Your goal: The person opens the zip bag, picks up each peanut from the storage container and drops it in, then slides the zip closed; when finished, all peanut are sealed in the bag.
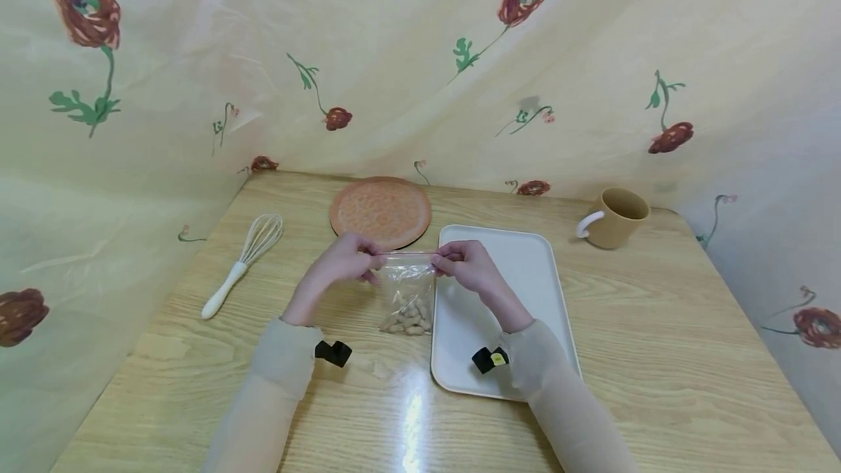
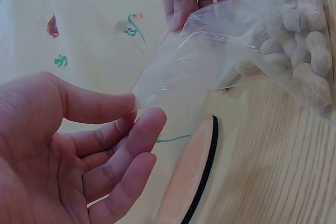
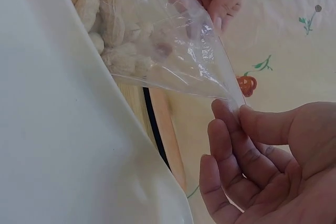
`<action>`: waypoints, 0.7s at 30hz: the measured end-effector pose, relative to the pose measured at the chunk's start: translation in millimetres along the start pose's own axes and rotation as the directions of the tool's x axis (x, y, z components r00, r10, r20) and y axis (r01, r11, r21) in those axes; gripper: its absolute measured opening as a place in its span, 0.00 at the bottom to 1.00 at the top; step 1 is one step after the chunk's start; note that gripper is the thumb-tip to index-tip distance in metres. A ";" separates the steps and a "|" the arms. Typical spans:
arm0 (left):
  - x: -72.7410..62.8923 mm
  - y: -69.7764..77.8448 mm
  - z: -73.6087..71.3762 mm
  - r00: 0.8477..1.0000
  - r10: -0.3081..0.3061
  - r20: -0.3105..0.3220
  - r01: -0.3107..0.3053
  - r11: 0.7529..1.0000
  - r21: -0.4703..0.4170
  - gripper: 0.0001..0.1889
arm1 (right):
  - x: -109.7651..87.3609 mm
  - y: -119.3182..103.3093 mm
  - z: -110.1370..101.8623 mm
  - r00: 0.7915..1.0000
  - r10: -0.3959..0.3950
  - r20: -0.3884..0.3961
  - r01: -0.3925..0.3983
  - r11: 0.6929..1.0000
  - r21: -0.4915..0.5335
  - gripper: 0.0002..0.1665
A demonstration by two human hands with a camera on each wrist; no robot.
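Observation:
A clear zip bag [image 1: 409, 290] with several unshelled peanuts [image 1: 412, 316] at its bottom hangs between my two hands. My left hand [image 1: 344, 260] pinches its top left corner between thumb and fingertips. At the opposite top corner, my right hand [image 1: 468, 266] pinches the plastic the same way. The red zip line runs straight across between them. In the left wrist view the peanuts [image 2: 310, 51] bunch together low in the bag, near the wooden tabletop. The right wrist view shows the bag [image 3: 157, 45] beside the tray's edge, its corner between thumb and forefinger.
A white rectangular tray [image 1: 525, 290] lies under my right forearm. Behind the bag is a round orange-brown mat [image 1: 381, 212]. A white whisk [image 1: 243, 263] lies at the left, and a tan mug [image 1: 616, 219] with a white handle stands at the back right.

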State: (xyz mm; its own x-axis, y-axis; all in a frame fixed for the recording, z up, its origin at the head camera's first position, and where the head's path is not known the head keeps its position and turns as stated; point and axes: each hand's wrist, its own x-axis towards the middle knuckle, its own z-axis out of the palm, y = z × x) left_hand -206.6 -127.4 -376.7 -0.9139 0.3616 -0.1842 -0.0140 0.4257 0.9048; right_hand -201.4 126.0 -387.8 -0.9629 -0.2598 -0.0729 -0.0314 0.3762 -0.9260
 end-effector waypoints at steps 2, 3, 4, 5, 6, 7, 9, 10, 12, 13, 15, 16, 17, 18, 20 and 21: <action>-0.1 0.5 -0.8 1.000 -0.002 -0.003 0.002 1.000 0.000 0.06 | -0.3 1.0 -0.6 1.000 0.011 -0.005 -0.011 1.000 -0.003 0.12; 0.1 0.7 -0.7 1.000 -0.006 -0.007 0.006 1.000 -0.001 0.06 | -0.1 1.8 -0.8 1.000 0.016 -0.008 -0.016 1.000 -0.002 0.12; 0.2 1.0 -0.5 1.000 -0.009 -0.012 0.010 1.000 0.001 0.06 | 0.3 3.1 -1.0 1.000 0.021 -0.011 -0.021 1.000 -0.001 0.12; 0.0 1.6 -0.1 1.000 -0.013 -0.017 0.013 1.000 0.003 0.06 | 0.5 4.3 -1.1 1.000 0.026 -0.014 -0.026 1.000 0.001 0.12; 0.0 2.2 0.6 1.000 -0.017 -0.024 0.018 1.000 0.011 0.05 | 0.9 5.5 -1.1 0.999 0.030 -0.016 -0.030 1.000 0.002 0.12; 0.0 2.7 1.3 0.999 -0.020 -0.031 0.021 1.000 0.017 0.05 | 1.3 6.6 -1.0 0.999 0.032 -0.017 -0.032 0.999 0.005 0.12; 0.6 2.8 2.4 0.999 -0.020 -0.050 0.021 0.999 0.036 0.06 | 1.8 8.2 -0.1 0.999 0.028 -0.022 -0.027 1.000 0.014 0.12; 1.1 2.8 2.8 0.998 -0.014 -0.065 0.018 0.999 0.051 0.06 | 2.2 8.8 0.4 0.999 0.026 -0.025 -0.025 1.000 0.017 0.11; 2.8 1.9 3.7 0.995 -0.001 -0.099 0.009 0.997 0.078 0.06 | 3.1 9.1 1.5 0.999 0.012 -0.030 -0.011 1.000 0.024 0.10; 3.9 1.0 4.2 0.993 0.009 -0.119 0.002 0.996 0.090 0.06 | 3.5 9.5 2.3 0.999 0.004 -0.035 -0.004 1.000 0.026 0.10; 5.5 -0.5 5.4 0.987 0.026 -0.159 -0.008 0.993 0.117 0.07 | 4.6 10.7 3.7 0.999 -0.009 -0.047 0.010 1.000 0.024 0.10; 5.9 -1.0 6.2 0.984 0.028 -0.174 -0.006 0.992 0.127 0.07 | 4.9 11.1 4.5 0.999 -0.011 -0.053 0.012 1.000 0.023 0.10; 6.4 -1.5 7.2 0.982 0.028 -0.187 -0.002 0.991 0.135 0.07 | 5.1 11.8 5.2 0.998 -0.012 -0.058 0.013 1.000 0.017 0.10; 6.5 -1.9 8.0 0.980 0.028 -0.198 0.002 0.989 0.146 0.07 | 5.3 12.3 6.0 0.998 -0.009 -0.064 0.009 1.000 0.010 0.09; 6.9 -2.6 9.6 0.976 0.023 -0.218 0.013 0.987 0.158 0.07 | 6.8 13.5 7.2 0.998 -0.004 -0.069 0.003 1.000 -0.011 0.09; 7.4 -3.5 10.3 0.973 0.019 -0.230 0.020 0.986 0.166 0.07 | 7.5 13.7 7.5 0.997 -0.001 -0.071 -0.001 1.000 -0.022 0.09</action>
State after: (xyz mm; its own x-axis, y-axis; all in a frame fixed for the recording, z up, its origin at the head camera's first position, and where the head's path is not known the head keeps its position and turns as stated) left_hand -209.1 -117.6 -385.1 -0.9829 0.1689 -0.0739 0.0351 0.5647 0.8245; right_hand -207.0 122.6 -403.8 -0.9795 -0.1963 -0.0455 -0.0367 0.3957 -0.9177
